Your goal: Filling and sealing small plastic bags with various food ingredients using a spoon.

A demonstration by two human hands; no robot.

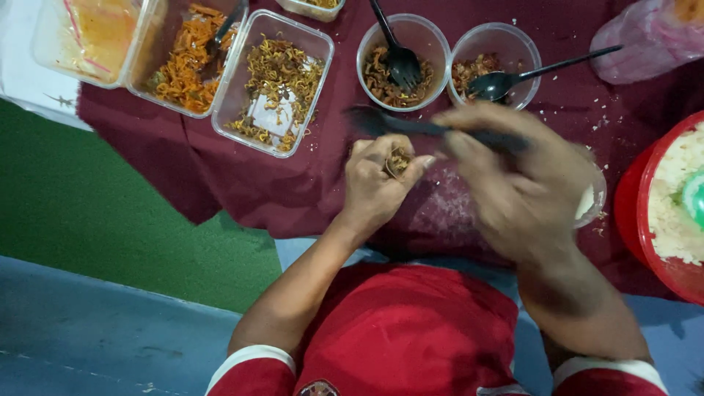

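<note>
While the small cupped wrapper [398, 162] of brown filling sits over the maroon cloth [220, 169], pinched in the left hand [378, 183], the right hand [524, 180] grips a black spoon [411, 126]; tipping it slowly, close over the opening, should avoid spills.

Blurred black spoon [411, 126] above perhaps a filled wrapper [398, 161]

A clear rectangular plastic tub of orange shredded carrot [185, 62] sits upper left; a red round basin of white rice [675, 213] occupies the right edge, on the maroon cloth [242, 183].
</note>
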